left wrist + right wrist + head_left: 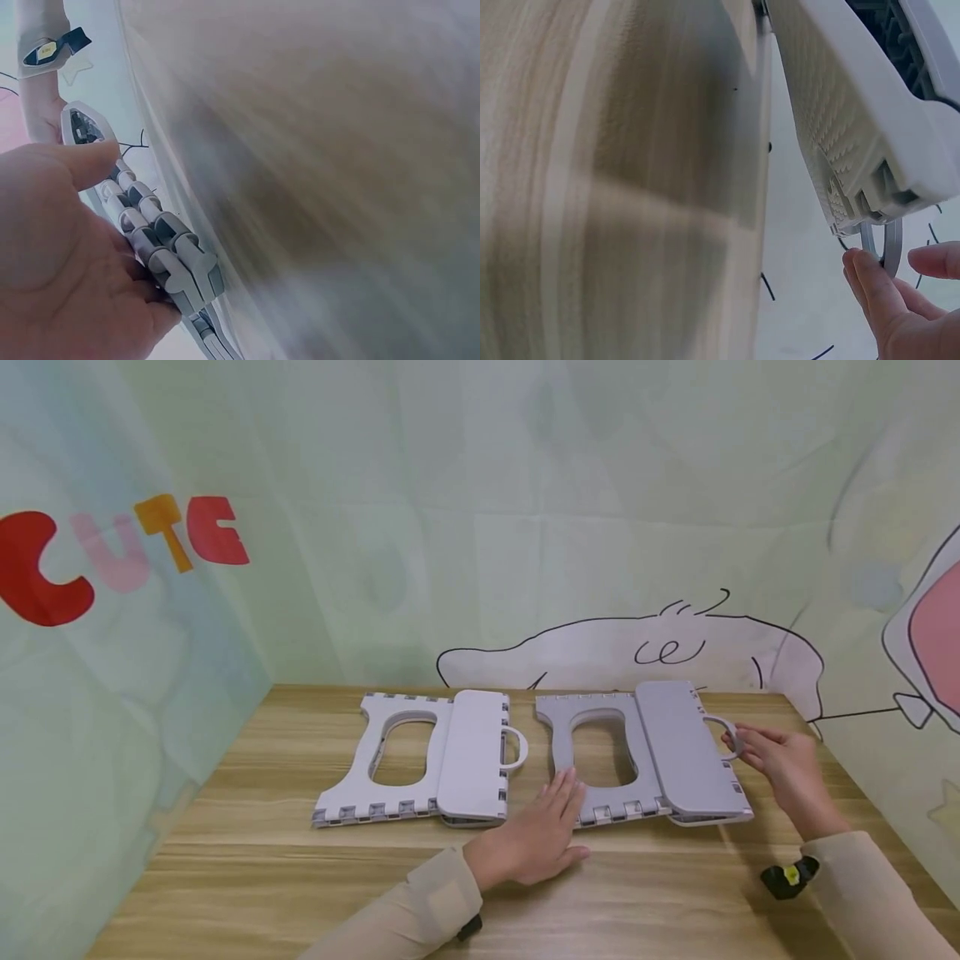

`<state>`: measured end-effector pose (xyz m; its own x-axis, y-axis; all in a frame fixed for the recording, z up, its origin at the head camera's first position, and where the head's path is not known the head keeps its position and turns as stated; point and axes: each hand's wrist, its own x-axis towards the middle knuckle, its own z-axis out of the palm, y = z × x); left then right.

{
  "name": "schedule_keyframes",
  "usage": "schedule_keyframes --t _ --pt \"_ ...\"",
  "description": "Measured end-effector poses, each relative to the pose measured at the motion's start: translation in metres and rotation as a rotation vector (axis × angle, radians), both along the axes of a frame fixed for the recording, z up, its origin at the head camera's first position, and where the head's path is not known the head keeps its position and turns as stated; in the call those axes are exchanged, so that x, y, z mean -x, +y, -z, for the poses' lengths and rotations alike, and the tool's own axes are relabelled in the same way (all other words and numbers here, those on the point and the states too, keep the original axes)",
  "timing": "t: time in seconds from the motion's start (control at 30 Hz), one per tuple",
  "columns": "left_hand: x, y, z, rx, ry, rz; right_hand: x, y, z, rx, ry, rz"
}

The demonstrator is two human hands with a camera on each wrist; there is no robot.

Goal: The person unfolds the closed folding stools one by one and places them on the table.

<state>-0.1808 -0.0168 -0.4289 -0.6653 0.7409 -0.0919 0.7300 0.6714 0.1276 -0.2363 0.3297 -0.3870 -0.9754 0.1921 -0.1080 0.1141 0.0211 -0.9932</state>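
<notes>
Two folding step stools lie folded flat side by side on the table, a white folding stool (471, 752) on the left and a grey folding stool (678, 747) on the right. My left hand (542, 835) rests with fairly straight fingers on the lower left leg corner of the grey one. At that stool's right side, the fingers of my right hand (783, 764) hold its loop handle (731, 735). In the right wrist view, fingertips sit against the handle (892, 247) below the stool's edge. The left wrist view shows the palm beside the notched leg edge, fingertips hidden behind it.
The wood-grain table (247, 877) reaches back to a pale printed cloth (480, 510), which also hangs along both sides. The white stool's own loop handle (516, 749) points toward the grey stool. A dark wrist device (787, 878) sits at the right sleeve.
</notes>
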Motion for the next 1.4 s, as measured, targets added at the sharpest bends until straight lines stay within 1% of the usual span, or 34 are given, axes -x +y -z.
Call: schedule_keyframes --t 0.23,0.33,0.47,0.57,0.73,0.87,1.0,1.03,1.1,1.27,1.4 --pt "0.001 -0.001 0.001 0.002 -0.008 0.006 -0.002 -0.001 -0.008 -0.072 0.024 -0.013" --pt "0.002 -0.002 0.002 -0.003 -0.010 0.009 -0.001 -0.003 -0.013 -0.095 0.019 -0.005" --pt "0.002 -0.003 0.001 -0.009 -0.016 0.018 -0.001 -0.005 -0.018 -0.167 -0.008 0.010" --pt "0.002 -0.005 -0.001 -0.022 -0.035 0.024 -0.002 -0.007 -0.022 -0.205 0.000 0.003" --pt "0.002 -0.007 -0.003 -0.050 -0.071 0.028 -0.004 -0.009 -0.029 -0.185 0.046 -0.024" --pt "0.003 -0.008 -0.003 -0.071 -0.087 0.031 -0.004 -0.010 -0.035 -0.166 0.071 -0.033" --pt "0.003 -0.009 -0.003 -0.096 -0.113 0.036 -0.006 -0.011 -0.040 -0.259 0.091 -0.043" --pt "0.004 -0.010 -0.003 -0.103 -0.118 0.036 -0.006 -0.012 -0.042 -0.268 0.096 -0.046" --pt "0.003 -0.011 -0.004 -0.119 -0.132 0.036 -0.007 -0.014 -0.044 -0.324 0.112 -0.056" --pt "0.003 -0.013 -0.005 -0.147 -0.141 0.035 -0.007 -0.020 -0.052 -0.384 0.114 -0.047" --pt "0.003 -0.015 -0.004 -0.164 -0.149 0.038 -0.007 -0.023 -0.056 -0.423 0.102 -0.038"
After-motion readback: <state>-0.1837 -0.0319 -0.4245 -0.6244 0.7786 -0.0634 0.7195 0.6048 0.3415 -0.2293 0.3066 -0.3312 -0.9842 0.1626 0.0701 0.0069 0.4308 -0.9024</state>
